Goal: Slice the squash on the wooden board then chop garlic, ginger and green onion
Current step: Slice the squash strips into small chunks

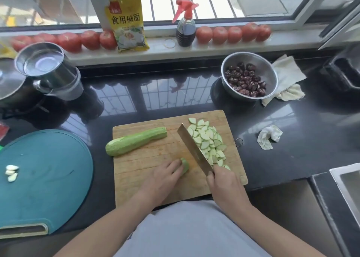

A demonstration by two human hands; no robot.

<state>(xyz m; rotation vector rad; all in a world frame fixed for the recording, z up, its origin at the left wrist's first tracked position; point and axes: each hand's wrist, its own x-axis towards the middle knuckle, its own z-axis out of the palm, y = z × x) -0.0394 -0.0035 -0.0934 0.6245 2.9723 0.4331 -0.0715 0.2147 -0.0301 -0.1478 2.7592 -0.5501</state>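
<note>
Head view: a short squash stub [184, 165] lies near the wooden board's [136, 171] front edge, pinned under the left hand's [164, 176] curled fingers; the right hand [224, 182] grips the cleaver [194, 149]; with so little stub left, the blade could nick fingertips; one uncut half [135, 141], one slice pile [209, 142], three garlic cloves [11, 172].

Home kitchen, black counter [292, 124], sink [348, 188], windowsill tomatoes [220, 35]
</note>
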